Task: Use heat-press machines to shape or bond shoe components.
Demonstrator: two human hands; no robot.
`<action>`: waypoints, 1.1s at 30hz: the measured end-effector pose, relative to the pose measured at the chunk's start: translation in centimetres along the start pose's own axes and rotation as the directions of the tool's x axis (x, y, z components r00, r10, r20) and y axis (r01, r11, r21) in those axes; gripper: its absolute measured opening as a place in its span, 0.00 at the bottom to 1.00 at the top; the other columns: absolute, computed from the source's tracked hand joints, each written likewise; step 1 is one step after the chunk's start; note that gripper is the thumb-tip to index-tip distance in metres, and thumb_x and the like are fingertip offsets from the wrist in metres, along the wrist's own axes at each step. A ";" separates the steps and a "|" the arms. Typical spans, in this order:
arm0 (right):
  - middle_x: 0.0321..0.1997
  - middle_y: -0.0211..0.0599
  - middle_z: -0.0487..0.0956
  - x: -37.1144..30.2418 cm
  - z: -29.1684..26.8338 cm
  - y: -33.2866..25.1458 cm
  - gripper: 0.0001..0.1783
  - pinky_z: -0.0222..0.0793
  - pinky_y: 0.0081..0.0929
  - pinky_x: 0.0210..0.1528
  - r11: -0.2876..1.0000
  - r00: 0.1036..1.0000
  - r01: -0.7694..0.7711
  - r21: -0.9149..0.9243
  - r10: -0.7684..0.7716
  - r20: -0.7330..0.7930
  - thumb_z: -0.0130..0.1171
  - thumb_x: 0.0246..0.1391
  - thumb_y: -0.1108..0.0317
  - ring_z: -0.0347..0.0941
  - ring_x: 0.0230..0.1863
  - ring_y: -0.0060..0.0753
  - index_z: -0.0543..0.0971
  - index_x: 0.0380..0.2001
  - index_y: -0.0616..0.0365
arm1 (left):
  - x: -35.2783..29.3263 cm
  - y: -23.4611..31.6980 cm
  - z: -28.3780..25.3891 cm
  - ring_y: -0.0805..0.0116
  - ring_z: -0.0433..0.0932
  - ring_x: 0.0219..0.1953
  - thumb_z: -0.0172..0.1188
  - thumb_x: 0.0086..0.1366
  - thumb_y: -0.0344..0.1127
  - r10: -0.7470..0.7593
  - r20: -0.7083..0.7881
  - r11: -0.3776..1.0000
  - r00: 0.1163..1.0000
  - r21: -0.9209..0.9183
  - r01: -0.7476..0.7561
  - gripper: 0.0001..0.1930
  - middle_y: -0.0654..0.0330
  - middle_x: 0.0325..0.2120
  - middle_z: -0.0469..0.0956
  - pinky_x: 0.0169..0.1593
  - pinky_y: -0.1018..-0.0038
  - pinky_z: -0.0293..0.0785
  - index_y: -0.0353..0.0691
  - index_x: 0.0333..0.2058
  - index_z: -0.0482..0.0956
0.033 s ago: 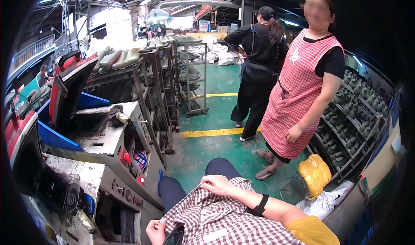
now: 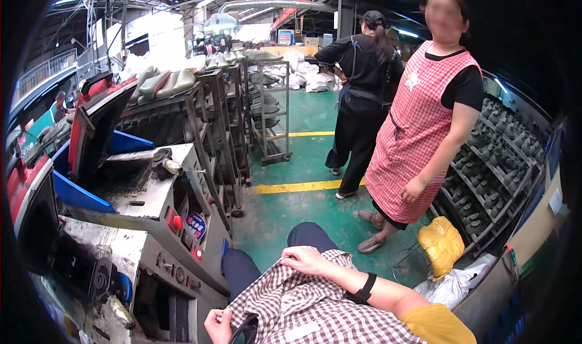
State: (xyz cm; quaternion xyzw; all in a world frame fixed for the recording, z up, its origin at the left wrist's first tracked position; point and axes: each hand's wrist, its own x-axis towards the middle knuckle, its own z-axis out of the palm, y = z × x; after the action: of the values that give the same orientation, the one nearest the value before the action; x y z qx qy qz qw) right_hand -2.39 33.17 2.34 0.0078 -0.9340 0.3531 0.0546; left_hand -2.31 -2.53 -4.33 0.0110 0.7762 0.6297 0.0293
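A brown-and-white checked apron (image 2: 303, 304) lies across my lap and front. At its near left edge, my left hand (image 2: 218, 327) pinches the cloth between thumb and fingers. My right hand (image 2: 302, 260) reaches across my body and grips the upper edge of the same apron, above my knees. Between the two hands the cloth is drawn taut and creased. A black strap (image 2: 364, 289) circles my right forearm. Next to my left hand, a dark curved thing (image 2: 244, 330) shows only in part.
On my left stand machines (image 2: 160, 192) with raised red-and-black lids and lit buttons. Racks of shoes (image 2: 206, 119) stand behind them, with another shoe rack (image 2: 497, 162) at right. A person in a pink checked apron (image 2: 412, 131) and one in black (image 2: 364, 95) stand close. A yellow bundle (image 2: 441, 245) sits at right.
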 end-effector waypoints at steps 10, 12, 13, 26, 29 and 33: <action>0.42 0.38 0.85 0.0 0.4 -0.4 0.18 0.75 0.42 0.46 1.000 0.984 0.011 0.005 -0.011 0.178 0.53 0.66 0.45 0.82 0.46 0.46 0.81 0.46 0.44 | 0.8 0.3 -0.6 0.75 0.71 0.25 0.74 0.62 0.38 -0.065 -0.143 0.995 0.988 -0.079 0.054 0.13 0.63 0.25 0.76 0.28 0.75 0.68 0.37 0.35 0.81; 0.45 0.38 0.83 0.0 1.2 0.1 0.17 0.74 0.40 0.50 0.998 0.974 0.065 -0.007 -0.062 0.217 0.54 0.67 0.49 0.80 0.50 0.44 0.81 0.46 0.48 | 0.7 0.0 -0.9 0.74 0.73 0.30 0.77 0.57 0.35 0.026 -0.180 0.984 0.983 -0.168 -0.057 0.14 0.64 0.27 0.76 0.33 0.75 0.70 0.39 0.36 0.81; 0.45 0.40 0.83 0.2 1.9 0.4 0.17 0.73 0.41 0.51 0.995 0.972 0.099 0.006 -0.098 0.211 0.55 0.66 0.51 0.80 0.51 0.46 0.81 0.47 0.50 | 0.8 -0.8 -1.3 0.74 0.73 0.31 0.78 0.56 0.34 0.028 -0.186 0.989 0.982 -0.139 -0.054 0.14 0.64 0.28 0.76 0.35 0.74 0.70 0.40 0.36 0.81; 0.43 0.40 0.83 -0.5 1.6 -0.8 0.14 0.72 0.41 0.50 0.992 0.970 0.116 0.056 -0.125 0.210 0.56 0.64 0.56 0.80 0.50 0.45 0.80 0.44 0.53 | 0.3 1.0 -0.3 0.76 0.66 0.27 0.77 0.58 0.32 0.119 -0.192 0.987 0.974 -0.083 -0.137 0.14 0.68 0.24 0.70 0.34 0.77 0.67 0.41 0.31 0.75; 0.41 0.40 0.83 -0.5 1.1 -1.3 0.14 0.72 0.42 0.49 0.995 0.974 0.098 0.018 -0.099 0.202 0.55 0.65 0.55 0.80 0.48 0.46 0.80 0.43 0.52 | 0.3 0.8 -0.3 0.78 0.66 0.25 0.75 0.60 0.31 -0.017 -0.194 0.988 0.981 -0.156 -0.014 0.13 0.68 0.24 0.70 0.28 0.78 0.64 0.41 0.31 0.76; 0.40 0.41 0.84 -0.5 1.1 -1.6 0.14 0.72 0.44 0.47 0.998 0.985 0.060 0.005 -0.060 0.164 0.55 0.65 0.54 0.81 0.47 0.47 0.81 0.43 0.50 | 0.4 1.4 -0.3 0.78 0.67 0.25 0.74 0.62 0.31 -0.076 -0.186 0.973 0.980 -0.228 0.032 0.11 0.68 0.25 0.71 0.28 0.78 0.64 0.40 0.31 0.77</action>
State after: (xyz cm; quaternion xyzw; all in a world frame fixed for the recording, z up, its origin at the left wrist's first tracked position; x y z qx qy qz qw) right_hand -1.90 31.24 2.57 0.0649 -0.9346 0.3496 -0.0118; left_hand -2.75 -2.48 -2.93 -0.0749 0.6996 0.7100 -0.0279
